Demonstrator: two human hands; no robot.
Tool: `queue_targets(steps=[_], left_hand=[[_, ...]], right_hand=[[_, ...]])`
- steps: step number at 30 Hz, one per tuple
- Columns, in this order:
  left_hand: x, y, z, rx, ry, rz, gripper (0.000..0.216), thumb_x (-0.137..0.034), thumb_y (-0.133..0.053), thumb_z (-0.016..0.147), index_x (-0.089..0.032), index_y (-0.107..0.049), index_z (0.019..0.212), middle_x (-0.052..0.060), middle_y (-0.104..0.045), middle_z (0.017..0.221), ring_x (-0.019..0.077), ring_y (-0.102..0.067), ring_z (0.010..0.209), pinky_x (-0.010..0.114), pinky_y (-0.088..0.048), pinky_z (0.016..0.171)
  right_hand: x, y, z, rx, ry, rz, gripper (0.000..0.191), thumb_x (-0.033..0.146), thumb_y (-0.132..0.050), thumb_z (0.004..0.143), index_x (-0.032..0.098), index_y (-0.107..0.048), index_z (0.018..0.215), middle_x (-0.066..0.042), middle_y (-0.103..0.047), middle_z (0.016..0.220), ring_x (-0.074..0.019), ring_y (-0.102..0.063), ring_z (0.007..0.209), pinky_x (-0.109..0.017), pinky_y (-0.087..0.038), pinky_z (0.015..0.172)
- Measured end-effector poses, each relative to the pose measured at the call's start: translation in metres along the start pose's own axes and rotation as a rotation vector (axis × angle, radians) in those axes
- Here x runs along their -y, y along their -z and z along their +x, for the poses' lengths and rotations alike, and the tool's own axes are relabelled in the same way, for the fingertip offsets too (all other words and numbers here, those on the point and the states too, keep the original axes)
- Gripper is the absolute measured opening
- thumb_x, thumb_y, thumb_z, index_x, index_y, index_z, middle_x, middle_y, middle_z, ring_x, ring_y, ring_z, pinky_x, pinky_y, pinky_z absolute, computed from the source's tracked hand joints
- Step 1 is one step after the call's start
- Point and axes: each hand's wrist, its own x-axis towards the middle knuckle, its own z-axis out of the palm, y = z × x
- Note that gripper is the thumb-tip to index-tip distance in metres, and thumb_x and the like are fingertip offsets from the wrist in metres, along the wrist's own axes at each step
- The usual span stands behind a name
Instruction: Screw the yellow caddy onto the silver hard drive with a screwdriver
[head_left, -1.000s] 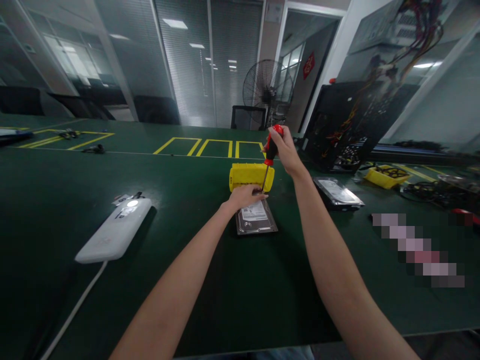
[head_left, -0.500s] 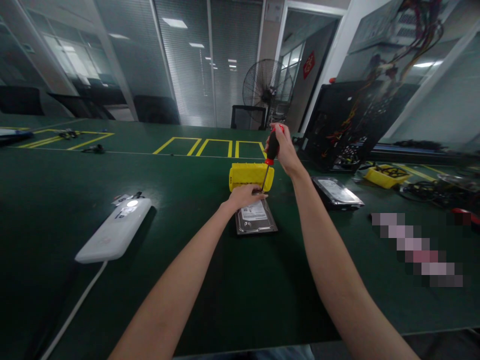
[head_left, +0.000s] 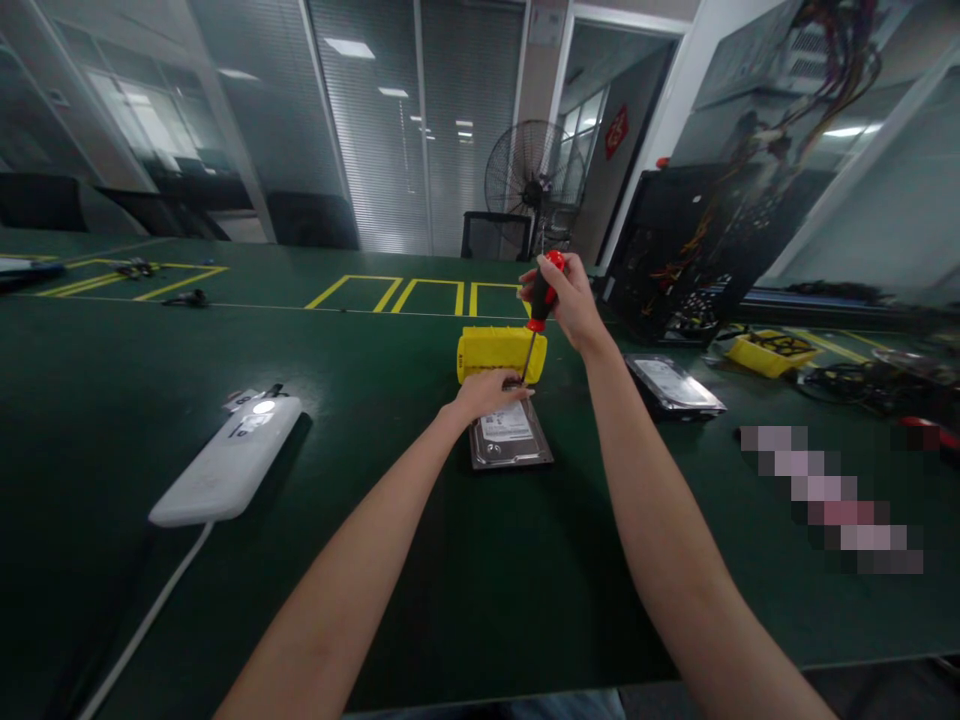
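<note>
A hard drive (head_left: pixel 510 440) lies flat on the dark green table (head_left: pixel 360 380), label up. My left hand (head_left: pixel 487 392) rests on its far edge with the fingers closed around the tip of a screwdriver. My right hand (head_left: pixel 568 298) is wrapped round the red and black handle of that screwdriver (head_left: pixel 537 310), held nearly upright. The thin shaft runs down to the drive's far right corner. A yellow box (head_left: pixel 501 352) stands just behind the drive.
A second hard drive (head_left: pixel 673 384) lies to the right. An open black computer case (head_left: pixel 697 250) with loose wires stands behind it, next to a yellow tray (head_left: pixel 772 352). A white power strip (head_left: pixel 229 460) with its cable lies at left. A floor fan (head_left: pixel 534 180) stands beyond the table.
My right hand has turned slightly on the screwdriver handle. The left hand and the hard drive have stayed put.
</note>
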Motion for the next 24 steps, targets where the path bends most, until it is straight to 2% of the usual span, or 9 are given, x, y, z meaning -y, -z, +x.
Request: queue_targets(steps=[5,10,13,18,24], left_hand=[[0.0,0.0,-0.001,0.003,-0.001,-0.011,0.056,-0.063,-0.039,0.085,-0.022,-0.056,0.12,0.005,-0.061,0.121,0.0234,-0.059,0.103,0.036,-0.046,0.086],[0.002,-0.001,0.0,-0.011,-0.02,0.009,0.06,-0.065,-0.037,0.085,-0.021,-0.056,0.12,0.005,-0.061,0.12,0.0238,-0.059,0.103,0.036,-0.046,0.085],[0.002,-0.001,0.001,-0.01,-0.025,0.019,0.059,-0.066,-0.036,0.085,-0.022,-0.056,0.12,0.005,-0.062,0.119,0.0233,-0.059,0.102,0.036,-0.046,0.084],[0.002,-0.001,0.0,-0.01,-0.026,0.001,0.058,-0.065,-0.037,0.085,-0.022,-0.056,0.119,0.005,-0.062,0.118,0.0226,-0.06,0.1,0.036,-0.046,0.084],[0.002,-0.002,0.002,-0.045,-0.016,0.026,0.057,-0.067,-0.038,0.084,-0.023,-0.06,0.113,0.004,-0.065,0.114,0.0235,-0.061,0.097,0.035,-0.047,0.081]], right_hand=[[0.002,-0.002,-0.002,0.037,-0.003,-0.043,0.042,0.056,-0.061,0.076,0.026,-0.038,0.096,0.004,-0.06,0.079,-0.0094,-0.061,0.063,-0.026,-0.053,0.064],[-0.005,0.0,0.001,0.023,0.104,-0.13,0.044,0.057,-0.057,0.078,0.029,-0.041,0.107,0.003,-0.054,0.076,-0.0101,-0.056,0.058,-0.027,-0.05,0.056],[-0.009,0.002,0.003,0.026,0.138,-0.173,0.043,0.061,-0.05,0.081,0.031,-0.042,0.11,0.001,-0.054,0.079,-0.0123,-0.057,0.063,-0.03,-0.051,0.058],[-0.015,0.003,0.006,0.059,0.109,-0.126,0.044,0.066,-0.031,0.086,0.03,-0.044,0.109,-0.001,-0.056,0.082,-0.0136,-0.059,0.066,-0.031,-0.052,0.059],[-0.007,0.001,0.005,0.036,0.087,-0.058,0.036,0.06,-0.046,0.083,0.028,-0.048,0.098,0.0,-0.057,0.088,-0.0106,-0.058,0.062,-0.029,-0.054,0.06]])
